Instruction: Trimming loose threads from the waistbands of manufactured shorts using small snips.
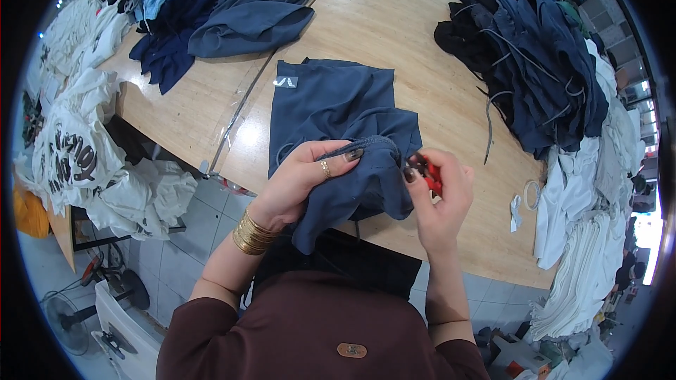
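A pair of slate-blue shorts lies partly on the table in front of me, with a small pale-marked patch near its far left corner. My left hand is closed on the gathered waistband, thumb on top, and lifts this part near the table's front edge. Gold bangles circle that wrist. At the right side of the raised cloth, my right hand is closed around small red-handled thread snips. Its fingers hide most of the tool, so the blades cannot be made out.
Dark blue and grey garments are heaped at the far left of the wooden table. Dark garments with cords lie at the right. A ring of tape sits near white folded clothes. White garments hang at the left.
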Action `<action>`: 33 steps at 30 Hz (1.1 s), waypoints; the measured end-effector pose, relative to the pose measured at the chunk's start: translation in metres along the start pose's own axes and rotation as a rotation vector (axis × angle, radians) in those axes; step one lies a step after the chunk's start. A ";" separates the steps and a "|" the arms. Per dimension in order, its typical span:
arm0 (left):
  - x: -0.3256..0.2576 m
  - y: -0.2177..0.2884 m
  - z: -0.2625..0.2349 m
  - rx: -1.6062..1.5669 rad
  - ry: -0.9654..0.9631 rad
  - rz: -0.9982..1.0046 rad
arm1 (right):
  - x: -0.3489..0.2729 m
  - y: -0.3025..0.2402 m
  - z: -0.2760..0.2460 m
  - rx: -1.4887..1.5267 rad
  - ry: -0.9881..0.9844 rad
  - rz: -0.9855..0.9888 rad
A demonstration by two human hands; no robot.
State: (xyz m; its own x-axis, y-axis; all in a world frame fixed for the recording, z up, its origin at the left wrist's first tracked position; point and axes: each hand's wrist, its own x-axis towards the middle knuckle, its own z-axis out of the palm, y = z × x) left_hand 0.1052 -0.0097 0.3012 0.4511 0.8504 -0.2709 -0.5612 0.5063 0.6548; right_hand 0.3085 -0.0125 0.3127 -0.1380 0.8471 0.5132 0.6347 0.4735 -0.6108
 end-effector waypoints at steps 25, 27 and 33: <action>0.037 0.017 -0.062 1.373 0.274 0.559 | 0.059 0.060 -0.024 -0.054 0.278 0.124; 0.053 0.017 -0.077 1.322 0.322 0.503 | 0.064 0.108 -0.013 -0.348 0.127 0.202; 0.024 0.013 -0.136 1.091 0.476 0.406 | 0.018 0.115 -0.008 -0.329 -0.055 0.290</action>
State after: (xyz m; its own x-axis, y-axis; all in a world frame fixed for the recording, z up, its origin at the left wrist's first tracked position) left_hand 0.0145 0.0370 0.2066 -0.0411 0.9991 0.0080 0.3666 0.0076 0.9303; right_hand 0.3848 0.0552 0.2563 0.0469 0.9493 0.3109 0.8602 0.1198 -0.4957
